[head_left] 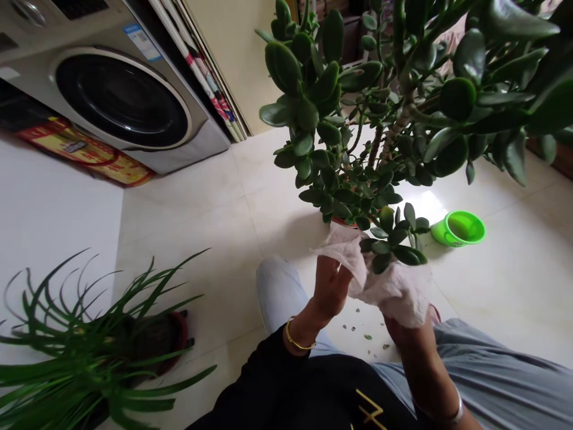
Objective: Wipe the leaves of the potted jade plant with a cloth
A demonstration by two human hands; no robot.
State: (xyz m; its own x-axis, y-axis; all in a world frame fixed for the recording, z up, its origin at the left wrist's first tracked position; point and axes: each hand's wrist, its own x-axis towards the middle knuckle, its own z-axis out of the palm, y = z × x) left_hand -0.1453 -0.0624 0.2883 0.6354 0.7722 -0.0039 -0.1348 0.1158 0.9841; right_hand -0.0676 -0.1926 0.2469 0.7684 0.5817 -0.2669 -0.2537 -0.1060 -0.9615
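A big jade plant (371,149) with thick glossy leaves rises in front of me from a reddish pot (344,221), mostly hidden by foliage. A pale pinkish cloth (398,289) is spread across both hands beneath the lowest leaves. My left hand (331,286) grips the cloth's left part, its fingers bent and partly covered. Most of my right hand (400,331) lies under the cloth's right part, which drapes over its fingers; a small leafy branch (396,236) hangs just above.
A green bucket (459,229) stands on the tiled floor (210,227) at right. Fallen leaf bits (367,337) lie between my legs. Another potted plant (89,346) with long narrow leaves is at lower left. A washing machine (120,98) stands at upper left.
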